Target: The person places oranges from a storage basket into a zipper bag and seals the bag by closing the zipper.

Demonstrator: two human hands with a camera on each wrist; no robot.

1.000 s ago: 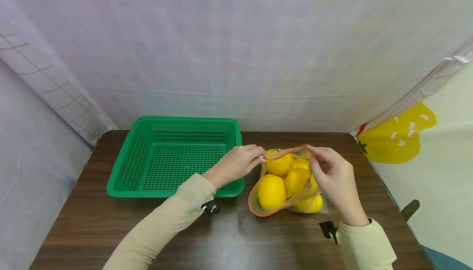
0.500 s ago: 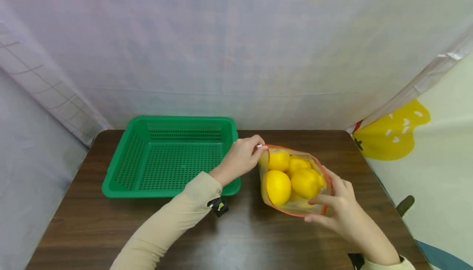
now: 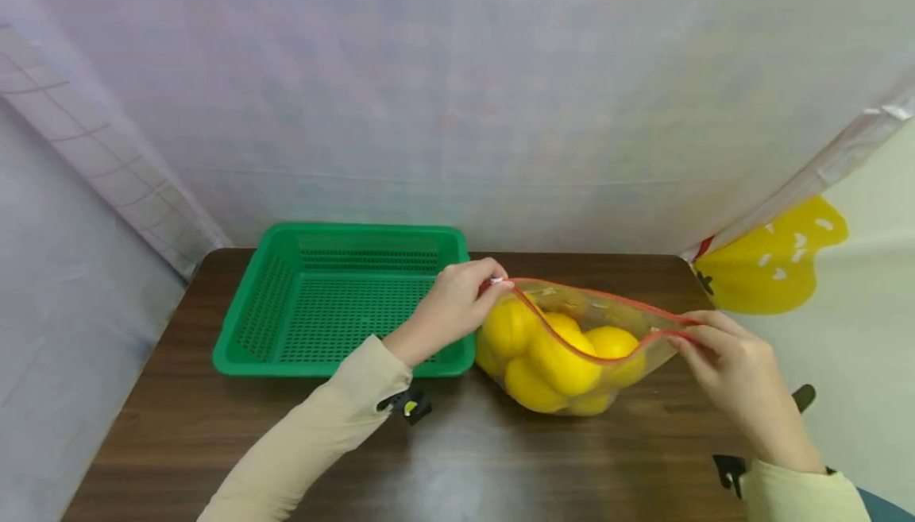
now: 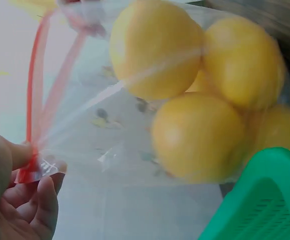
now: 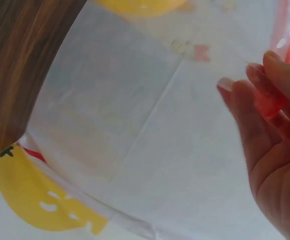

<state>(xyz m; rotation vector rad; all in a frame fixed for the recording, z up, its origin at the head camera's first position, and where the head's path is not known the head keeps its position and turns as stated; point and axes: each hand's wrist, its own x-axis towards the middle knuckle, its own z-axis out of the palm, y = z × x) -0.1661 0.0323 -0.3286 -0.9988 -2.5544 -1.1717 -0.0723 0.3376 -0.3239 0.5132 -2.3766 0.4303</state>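
A clear zip bag (image 3: 661,347) with a red zip edge holds several yellow lemons (image 3: 565,359), bunched toward its left and bottom. The left hand (image 3: 457,299) pinches the left corner of the bag's mouth, where a small white slider shows. At the opposite end, the right hand (image 3: 739,371) pinches the red edge. Between the hands the mouth gapes a little, its front edge sagging. In the left wrist view, thumb and fingers of the left hand (image 4: 22,185) grip the red corner beside the lemons (image 4: 200,137). The right wrist view has the right hand (image 5: 272,125) gripping red strip.
A green perforated basket (image 3: 236,339) stands on the brown wooden table (image 3: 457,458), directly left of the bag. Pale patterned cloth (image 3: 443,101) hangs behind the table. A yellow printed shape (image 3: 779,264) shows on the cloth at right.
The right hand has moved from inside the bag's right rim out to the right and now pinches the edge. The bag's mouth has been stretched sideways and narrowed; the left hand stays at its corner.
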